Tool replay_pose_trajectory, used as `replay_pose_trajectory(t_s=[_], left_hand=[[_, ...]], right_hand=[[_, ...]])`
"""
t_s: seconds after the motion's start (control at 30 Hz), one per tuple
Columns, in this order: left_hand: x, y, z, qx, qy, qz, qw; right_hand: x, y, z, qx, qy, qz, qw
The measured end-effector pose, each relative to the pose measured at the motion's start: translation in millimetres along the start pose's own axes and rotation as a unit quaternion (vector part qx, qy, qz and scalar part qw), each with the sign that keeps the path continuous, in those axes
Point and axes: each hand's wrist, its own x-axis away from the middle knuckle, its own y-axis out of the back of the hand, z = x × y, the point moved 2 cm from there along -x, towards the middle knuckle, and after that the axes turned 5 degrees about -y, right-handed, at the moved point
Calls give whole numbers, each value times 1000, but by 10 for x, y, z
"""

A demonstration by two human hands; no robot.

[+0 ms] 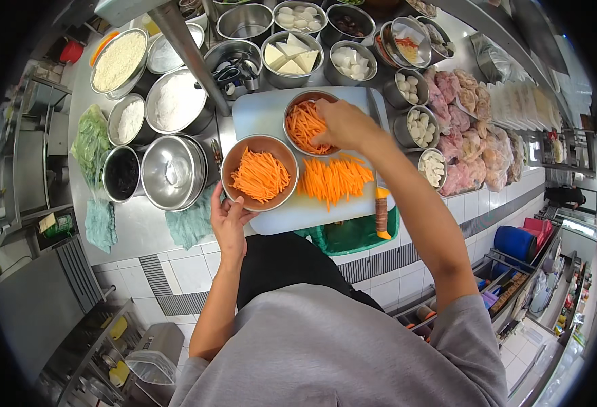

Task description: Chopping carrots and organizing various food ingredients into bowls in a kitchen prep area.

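Observation:
My left hand (229,219) grips the near left rim of a metal bowl (233,155), thumb over the edge. Inside it lies a mound of shredded carrot (261,175). Beyond, my right hand (346,124) reaches into a second metal bowl (304,96) that also contains carrot shreds (302,124); its fingertips are partly hidden, so its hold is unclear. Sliced carrot strips (336,178) lie spread on the white cutting board (257,112). Along the board's right edge rests a knife with a wrapped handle (382,213), its blade partly covered by my right forearm.
Metal bowls stand left, including stacked empty ones (163,168) and one of white powder (173,99). A slanting metal post (189,53) rises behind. Tofu wedges (290,53) fill a far pot. Bagged meat (461,137) sits right. A green basin (364,236) is below the board.

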Motion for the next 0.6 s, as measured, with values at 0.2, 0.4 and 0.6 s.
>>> replay_pose_trajectory(t_s=[0.2, 0.4, 0.6], left_hand=[[-16, -15, -17, -1, 1, -1, 1000], [-15, 22, 20, 8, -2, 0, 1000], [-42, 56, 10, 1, 2, 13, 1000]], right_hand=[[-66, -418, 172, 64, -116, -34, 991], [45, -149, 4, -20, -53, -22, 998], [141, 305, 118, 41, -67, 16, 997]])
